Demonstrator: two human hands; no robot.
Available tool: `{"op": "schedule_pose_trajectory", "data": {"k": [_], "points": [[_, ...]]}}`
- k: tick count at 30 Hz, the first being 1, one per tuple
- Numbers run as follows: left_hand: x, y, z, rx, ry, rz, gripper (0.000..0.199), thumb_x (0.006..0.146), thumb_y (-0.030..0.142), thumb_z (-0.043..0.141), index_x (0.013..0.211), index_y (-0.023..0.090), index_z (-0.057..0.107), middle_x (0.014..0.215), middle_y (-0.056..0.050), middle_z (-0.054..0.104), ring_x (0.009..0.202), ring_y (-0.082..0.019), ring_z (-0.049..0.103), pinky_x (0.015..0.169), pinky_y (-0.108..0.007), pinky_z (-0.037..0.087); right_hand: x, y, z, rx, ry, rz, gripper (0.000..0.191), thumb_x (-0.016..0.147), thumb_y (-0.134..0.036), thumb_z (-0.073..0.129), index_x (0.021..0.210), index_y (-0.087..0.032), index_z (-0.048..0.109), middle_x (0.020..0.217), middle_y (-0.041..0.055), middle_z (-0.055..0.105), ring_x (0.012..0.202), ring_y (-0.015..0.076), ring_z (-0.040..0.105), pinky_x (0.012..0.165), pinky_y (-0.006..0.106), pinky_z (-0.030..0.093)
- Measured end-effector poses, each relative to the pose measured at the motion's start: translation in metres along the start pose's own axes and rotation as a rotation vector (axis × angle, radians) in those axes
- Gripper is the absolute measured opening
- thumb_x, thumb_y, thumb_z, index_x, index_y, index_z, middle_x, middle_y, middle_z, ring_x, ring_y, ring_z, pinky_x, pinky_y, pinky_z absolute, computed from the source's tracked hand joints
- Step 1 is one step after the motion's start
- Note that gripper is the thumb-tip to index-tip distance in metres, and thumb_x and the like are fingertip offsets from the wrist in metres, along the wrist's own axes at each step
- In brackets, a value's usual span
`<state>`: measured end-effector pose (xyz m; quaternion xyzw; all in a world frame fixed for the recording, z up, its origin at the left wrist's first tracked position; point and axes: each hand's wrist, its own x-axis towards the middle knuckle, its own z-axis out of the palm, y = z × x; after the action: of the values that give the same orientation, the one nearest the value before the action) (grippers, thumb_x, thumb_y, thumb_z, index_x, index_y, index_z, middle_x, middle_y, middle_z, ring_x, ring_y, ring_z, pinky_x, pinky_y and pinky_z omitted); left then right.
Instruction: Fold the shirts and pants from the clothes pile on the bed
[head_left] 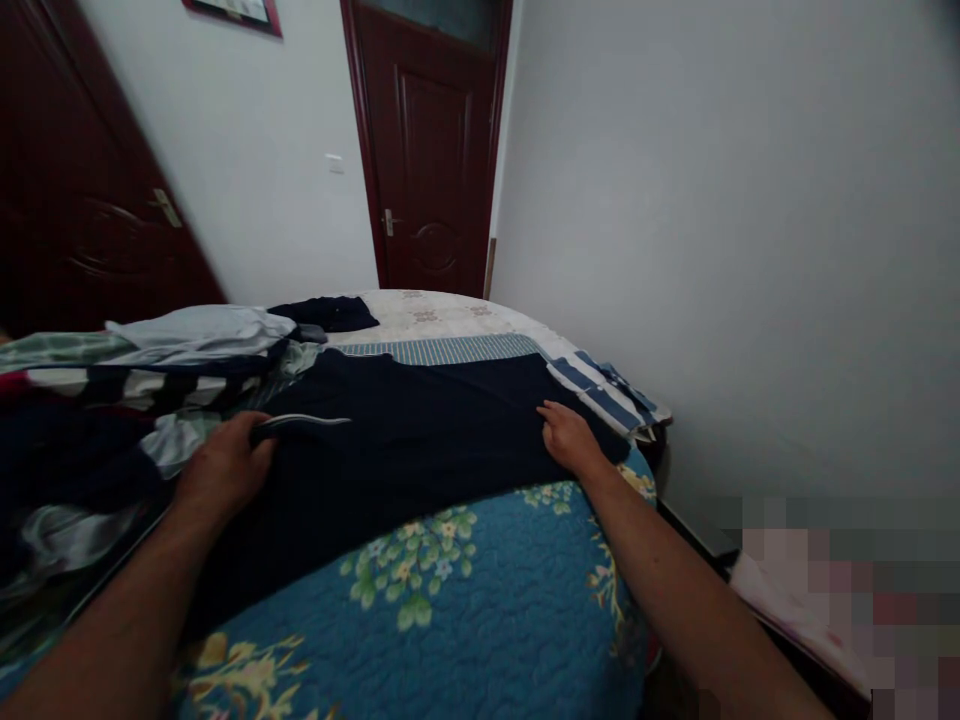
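Observation:
A dark navy garment (420, 430) lies spread across the bed's blue floral quilt (510, 580). At its left part, my left hand (229, 465) is closed on the cloth, beside a raised fold with a thin white edge. My right hand (566, 435) rests on the garment's right part, its fingers close together with the index finger stretched toward the left; whether it grips any cloth is not clear.
Piled clothes (202, 335) in white, green, black and red lie on the bed's left side. A blue-and-white striped garment (600, 390) sits at the right edge near the wall. Beyond the bed is a dark red door (435, 150).

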<state>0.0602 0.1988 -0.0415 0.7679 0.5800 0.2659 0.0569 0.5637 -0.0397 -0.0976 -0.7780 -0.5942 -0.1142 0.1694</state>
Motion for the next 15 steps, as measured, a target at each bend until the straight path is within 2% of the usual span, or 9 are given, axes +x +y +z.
{"op": "schedule_pose_trajectory", "data": {"k": [2,3,6,10,13,15], "points": [[-0.005,0.008,-0.004,-0.017,0.134,0.035,0.039,0.096,0.030,0.053,0.133,0.024,0.064,0.133,-0.009,0.071,0.128,-0.031,0.064,0.112,-0.046,0.050,-0.001,0.001,0.001,-0.005,0.011,-0.002,0.047,0.098,-0.017,0.047,0.140,-0.013,0.070,0.151,0.0147,0.063,0.142,0.0255,0.058,0.125,0.043,0.041],[-0.007,0.012,-0.005,-0.030,0.150,0.055,0.044,0.096,0.026,0.051,0.139,0.022,0.061,0.139,-0.011,0.069,0.133,-0.031,0.061,0.115,-0.045,0.048,-0.001,0.002,0.001,-0.009,0.018,-0.007,0.047,0.098,-0.017,0.048,0.139,-0.014,0.070,0.150,0.0146,0.064,0.141,0.0252,0.059,0.125,0.042,0.041],[-0.011,0.017,-0.002,-0.045,0.008,-0.029,0.057,0.096,0.026,0.054,0.153,0.019,0.053,0.144,-0.014,0.067,0.132,-0.032,0.064,0.114,-0.043,0.049,-0.001,0.008,0.006,-0.023,0.033,-0.041,0.047,0.098,-0.016,0.047,0.138,-0.011,0.071,0.148,0.0163,0.065,0.140,0.0256,0.060,0.125,0.041,0.042],[-0.013,0.006,-0.001,-0.087,-0.072,-0.201,0.067,0.094,0.034,0.065,0.158,0.018,0.049,0.128,-0.015,0.076,0.121,-0.033,0.071,0.105,-0.042,0.054,-0.002,0.014,0.013,-0.045,0.041,-0.075,0.046,0.098,-0.017,0.047,0.137,-0.010,0.070,0.147,0.0170,0.065,0.140,0.0255,0.060,0.124,0.041,0.042],[-0.014,-0.003,-0.005,-0.200,-0.143,-0.163,0.058,0.091,0.027,0.064,0.148,0.018,0.060,0.125,-0.012,0.077,0.117,-0.028,0.073,0.103,-0.038,0.055,-0.003,0.016,0.014,-0.063,0.042,-0.084,0.045,0.098,-0.017,0.047,0.136,-0.010,0.070,0.147,0.0176,0.065,0.139,0.0260,0.061,0.123,0.041,0.044],[-0.016,-0.005,-0.006,-0.301,-0.110,-0.108,0.054,0.092,0.021,0.059,0.146,0.021,0.062,0.131,-0.010,0.075,0.121,-0.025,0.071,0.107,-0.036,0.053,-0.003,0.013,0.012,-0.072,0.047,-0.071,0.044,0.098,-0.017,0.047,0.134,-0.009,0.071,0.145,0.0190,0.066,0.137,0.0277,0.062,0.121,0.043,0.045]]}}
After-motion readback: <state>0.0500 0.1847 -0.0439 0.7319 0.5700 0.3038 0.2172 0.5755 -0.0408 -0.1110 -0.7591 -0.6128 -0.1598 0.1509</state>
